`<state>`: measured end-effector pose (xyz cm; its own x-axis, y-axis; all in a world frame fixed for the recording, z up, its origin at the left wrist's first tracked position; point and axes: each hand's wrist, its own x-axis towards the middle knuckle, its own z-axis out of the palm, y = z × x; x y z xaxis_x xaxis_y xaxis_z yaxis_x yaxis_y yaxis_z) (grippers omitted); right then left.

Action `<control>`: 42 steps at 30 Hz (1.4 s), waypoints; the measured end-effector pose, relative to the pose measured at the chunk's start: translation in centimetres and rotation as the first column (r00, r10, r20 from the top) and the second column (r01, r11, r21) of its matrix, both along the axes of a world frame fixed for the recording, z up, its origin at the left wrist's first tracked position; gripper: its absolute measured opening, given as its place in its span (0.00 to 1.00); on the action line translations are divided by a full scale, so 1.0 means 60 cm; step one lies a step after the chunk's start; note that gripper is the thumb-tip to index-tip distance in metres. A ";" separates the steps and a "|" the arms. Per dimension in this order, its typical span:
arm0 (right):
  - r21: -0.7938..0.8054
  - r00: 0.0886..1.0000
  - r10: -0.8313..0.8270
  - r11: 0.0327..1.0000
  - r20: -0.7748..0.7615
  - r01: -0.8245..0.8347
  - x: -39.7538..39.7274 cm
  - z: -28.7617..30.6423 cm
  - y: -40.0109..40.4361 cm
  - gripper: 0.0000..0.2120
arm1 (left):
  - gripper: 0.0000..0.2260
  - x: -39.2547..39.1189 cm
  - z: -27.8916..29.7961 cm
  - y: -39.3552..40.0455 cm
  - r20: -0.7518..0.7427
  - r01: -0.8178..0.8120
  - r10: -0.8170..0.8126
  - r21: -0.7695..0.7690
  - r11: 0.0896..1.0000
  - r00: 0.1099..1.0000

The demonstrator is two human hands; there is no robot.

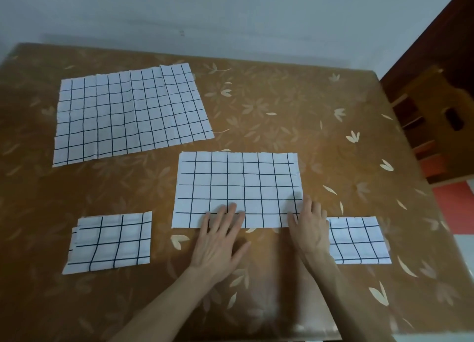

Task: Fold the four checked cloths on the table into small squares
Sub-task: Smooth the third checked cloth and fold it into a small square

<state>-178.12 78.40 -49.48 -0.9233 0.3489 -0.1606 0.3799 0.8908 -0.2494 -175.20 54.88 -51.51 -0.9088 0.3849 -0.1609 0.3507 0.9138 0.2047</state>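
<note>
Four white cloths with black checks lie on the brown table (282, 116). A half-folded cloth (238, 185) lies in the middle as a wide rectangle. My left hand (220, 239) lies flat with straight fingers on its near edge. My right hand (307, 228) presses flat on its near right corner. An unfolded cloth (130, 113) is spread out at the far left. A small folded cloth (110, 241) sits at the near left. Another small folded cloth (359, 239) sits at the near right, partly hidden behind my right hand.
The table has a glossy leaf-patterned cover. A wooden chair (433, 116) stands beyond the table's right edge, beside a dark wooden door. A pale wall runs behind the table's far edge.
</note>
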 end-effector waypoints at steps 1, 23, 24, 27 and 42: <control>0.019 0.998 -0.021 1.000 0.055 0.020 -0.008 0.006 -0.002 0.26 | 0.33 -0.004 0.000 0.006 0.007 -0.011 0.011 -0.008 1.000 1.000; -0.631 0.894 -0.314 0.774 -0.318 0.048 -0.045 0.113 -0.129 0.10 | 0.28 -0.011 0.017 -0.015 0.005 -0.200 0.201 0.076 0.977 0.980; -0.624 0.883 -0.295 0.781 -0.365 0.004 -0.044 0.120 -0.148 0.09 | 0.28 -0.010 0.016 -0.024 0.018 -0.251 0.250 0.061 0.966 0.968; -0.549 0.856 -0.221 0.831 -0.467 -0.085 -0.037 0.124 -0.198 0.09 | 0.28 -0.006 -0.001 -0.050 0.039 -0.247 0.246 0.009 0.969 0.968; -0.041 0.778 0.572 0.799 -0.259 -0.601 0.002 -0.007 -0.312 0.26 | 0.18 0.015 0.002 -0.126 -0.024 -0.473 0.495 0.259 0.842 0.869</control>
<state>-178.02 59.66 -49.92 -0.9575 -0.2797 0.0703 -0.2852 0.8819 -0.3755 -174.30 47.32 -51.37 -0.9952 -0.0914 -0.0341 -0.0972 0.8995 0.4259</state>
